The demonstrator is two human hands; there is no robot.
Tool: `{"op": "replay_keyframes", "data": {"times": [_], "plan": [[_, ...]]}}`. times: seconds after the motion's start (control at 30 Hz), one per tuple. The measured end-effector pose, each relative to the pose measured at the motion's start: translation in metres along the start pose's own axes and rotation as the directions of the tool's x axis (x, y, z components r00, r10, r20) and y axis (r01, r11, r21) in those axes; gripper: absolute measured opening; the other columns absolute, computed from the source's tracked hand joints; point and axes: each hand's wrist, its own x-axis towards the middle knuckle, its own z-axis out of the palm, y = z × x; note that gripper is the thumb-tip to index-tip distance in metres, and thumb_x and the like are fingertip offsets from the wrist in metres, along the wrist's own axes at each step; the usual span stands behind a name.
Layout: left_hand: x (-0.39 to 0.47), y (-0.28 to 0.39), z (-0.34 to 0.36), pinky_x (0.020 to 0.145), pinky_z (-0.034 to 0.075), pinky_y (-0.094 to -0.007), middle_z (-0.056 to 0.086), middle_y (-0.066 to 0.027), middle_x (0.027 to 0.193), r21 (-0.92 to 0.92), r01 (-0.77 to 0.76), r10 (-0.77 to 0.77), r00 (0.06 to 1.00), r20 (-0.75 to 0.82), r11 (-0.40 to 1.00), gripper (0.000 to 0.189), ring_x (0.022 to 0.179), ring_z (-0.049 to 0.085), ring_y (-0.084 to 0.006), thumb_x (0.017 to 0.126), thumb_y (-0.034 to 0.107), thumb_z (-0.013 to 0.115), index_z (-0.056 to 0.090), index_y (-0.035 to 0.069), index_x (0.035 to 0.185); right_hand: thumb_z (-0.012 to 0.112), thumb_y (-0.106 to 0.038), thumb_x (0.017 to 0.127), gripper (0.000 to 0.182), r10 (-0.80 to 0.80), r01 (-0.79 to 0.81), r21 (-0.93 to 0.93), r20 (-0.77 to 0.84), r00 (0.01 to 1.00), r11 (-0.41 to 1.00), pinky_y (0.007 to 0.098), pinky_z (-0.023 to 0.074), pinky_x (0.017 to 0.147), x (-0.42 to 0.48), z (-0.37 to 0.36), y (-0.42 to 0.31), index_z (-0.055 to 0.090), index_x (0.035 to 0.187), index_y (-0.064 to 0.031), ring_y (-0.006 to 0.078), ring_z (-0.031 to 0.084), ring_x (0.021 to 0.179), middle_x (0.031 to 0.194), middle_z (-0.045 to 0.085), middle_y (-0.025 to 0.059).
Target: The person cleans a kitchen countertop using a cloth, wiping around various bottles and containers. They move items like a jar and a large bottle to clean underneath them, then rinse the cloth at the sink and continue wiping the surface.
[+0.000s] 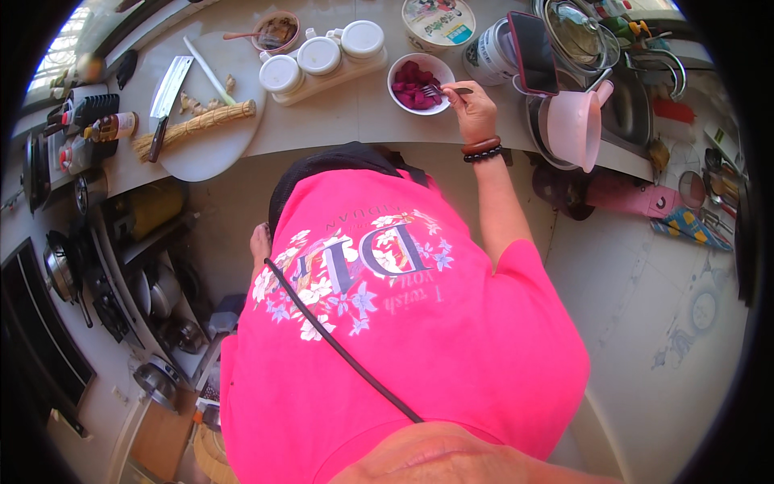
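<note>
My right hand [476, 112] grips the handle of a metal fork [432, 91], its tines down among dark magenta fruit cubes, perhaps dragon fruit [412, 80]. These cubes lie in a white bowl [419, 109] near the counter's front edge. Beside my waist hangs my left hand [260, 243], mostly hidden by the pink shirt; its fingers cannot be made out. Behind the bowl stands a lidded paper tub [439, 24]. Just right of it are a tin can [491, 54] and a propped phone [532, 53] with a dark screen.
Left on the counter, a round white board [208, 154] carries a cleaver [172, 91], ginger [192, 105] and a straw brush [196, 128]. White lidded seasoning jars [319, 55] stand mid-counter. A pink dipper [574, 127] sits near the sink [632, 115]. A small bowl [276, 31] holds dark food.
</note>
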Motion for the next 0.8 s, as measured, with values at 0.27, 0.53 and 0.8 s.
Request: {"op": "replay_keyframes", "data": {"times": [0.27,0.53,0.8], "plan": [[-0.001,-0.017,-0.006,0.057,0.038,-0.0219,0.053,0.0026,0.073,0.090,-0.027,0.030,0.999,-0.029,0.996,0.034,0.063,0.045,-0.0056,0.097,0.030,0.044,0.063,0.002,0.096,0.069,-0.009,0.081,0.009,0.016,-0.011,-0.047,0.113,0.993,0.999,0.0292,0.0502,0.064,-0.003,0.015,0.007,0.069,0.088,-0.0040,0.0204,0.063,0.072,0.083,0.064,0.0084],[0.000,-0.002,-0.004,0.056,0.038,-0.0224,0.053,0.0022,0.072,0.149,-0.052,0.054,0.999,-0.007,0.987,0.034,0.063,0.045,-0.0059,0.097,0.030,0.043,0.062,0.002,0.093,0.066,-0.016,0.087,0.016,0.328,-0.300,0.205,-0.117,0.937,0.932,0.0222,0.0482,0.055,-0.007,0.009,0.019,0.070,0.089,-0.0009,0.0091,0.060,0.058,0.075,0.065,0.0046],[-0.006,0.012,0.010,0.058,0.040,-0.0228,0.056,0.0006,0.076,0.103,-0.047,0.049,0.999,-0.016,0.994,0.036,0.064,0.048,-0.0070,0.098,0.032,0.042,0.062,0.002,0.097,0.062,-0.022,0.091,0.025,0.685,-0.372,0.901,0.128,0.718,0.222,0.0176,0.0500,0.054,0.010,-0.022,-0.010,0.064,0.093,0.0036,0.0103,0.060,0.062,0.076,0.064,0.0055]]}}
